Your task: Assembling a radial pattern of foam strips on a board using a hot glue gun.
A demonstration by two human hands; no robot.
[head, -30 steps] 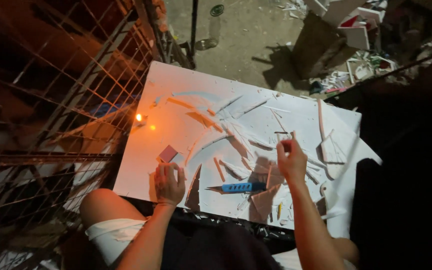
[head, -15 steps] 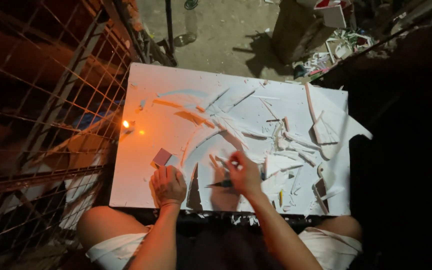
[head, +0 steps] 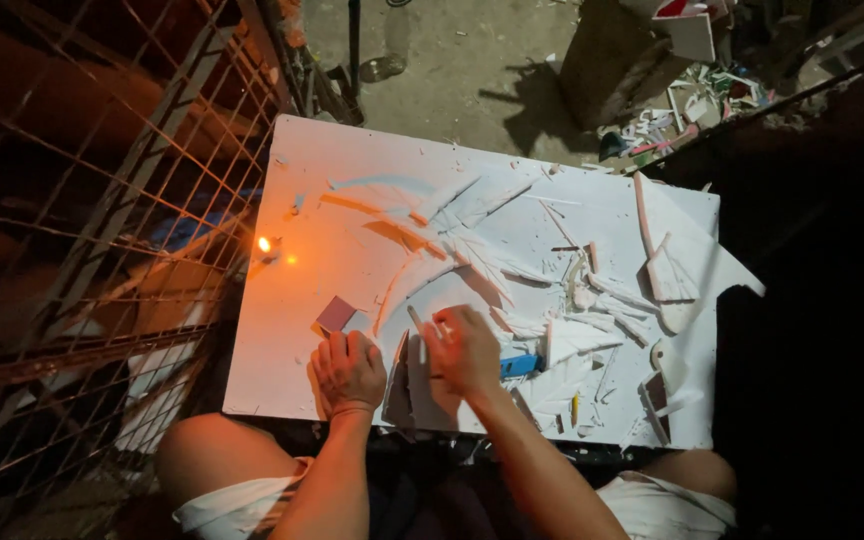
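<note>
Thin white foam strip worked on the white board (head: 302,230)

The strip (head: 418,322) is pinched by the right hand (head: 467,350), fingers closed on it; the left hand (head: 349,368), curled, presses beside. It is judged light, brittle, best held near its lower end.

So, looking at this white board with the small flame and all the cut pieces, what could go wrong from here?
1. The small flame burns on the white board near thin white scraps; a scrap pushed toward it might catch fire.
2. The left hand and right hand work close together in dim light, so a slip could hurt a finger.
3. The blue tool lies beside the right hand and could be knocked off.
</note>
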